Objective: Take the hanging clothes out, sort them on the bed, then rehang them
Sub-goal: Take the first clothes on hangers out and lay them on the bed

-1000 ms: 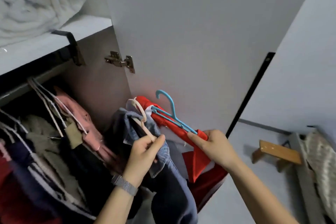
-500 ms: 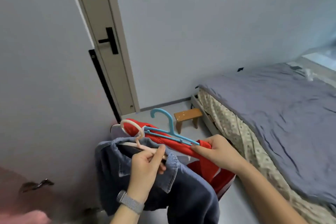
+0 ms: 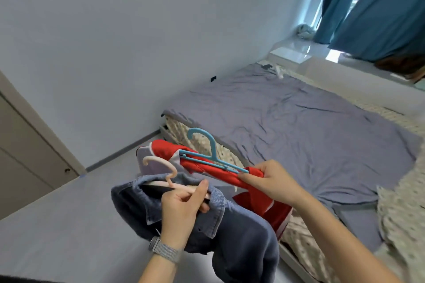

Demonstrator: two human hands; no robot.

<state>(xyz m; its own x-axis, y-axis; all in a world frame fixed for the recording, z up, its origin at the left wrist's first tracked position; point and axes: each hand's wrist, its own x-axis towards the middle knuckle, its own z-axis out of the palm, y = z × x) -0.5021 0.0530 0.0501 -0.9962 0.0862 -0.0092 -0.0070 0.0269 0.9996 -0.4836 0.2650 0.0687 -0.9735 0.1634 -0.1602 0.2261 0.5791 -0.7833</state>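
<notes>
Turned to bed [image 3: 299,122] — hands [image 3: 181,207] w/ hangers [image 3: 207,151]

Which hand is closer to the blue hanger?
Right. The right hand pinches the red garment at the blue hanger's end; the left hand grips the pink hanger below it.

A single head-worn wide-angle view looks forward and down from close above the hands at lower centre. It faces a bed [image 3: 299,122] filling the right half, a wall across the upper left and curtains [image 3: 372,7] at upper right.
</notes>
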